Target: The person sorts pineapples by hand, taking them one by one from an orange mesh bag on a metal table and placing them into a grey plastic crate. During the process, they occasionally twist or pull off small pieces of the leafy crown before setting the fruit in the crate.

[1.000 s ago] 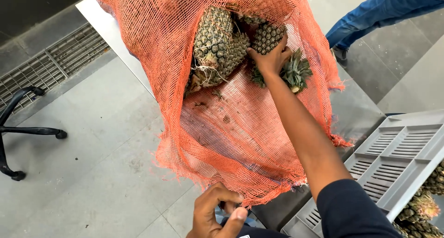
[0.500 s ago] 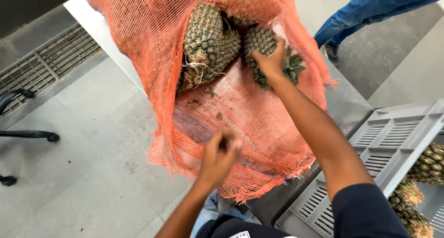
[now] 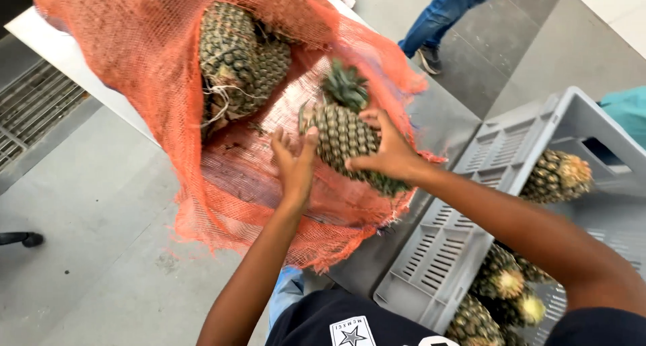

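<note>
Center frame, I've got one pineapple lifted just over the orange mesh sack, crown pointing up-frame. My right hand is clamped on its lower side, fingers spread wide; my left hand is open, palm against the other flank, supporting. I judge it heavy, rigid, rough-skinned, so not slippery; the crown is spiky, better to grip the body. More pineapples upper left in the sack, others in the grey crate at lower right.
</note>
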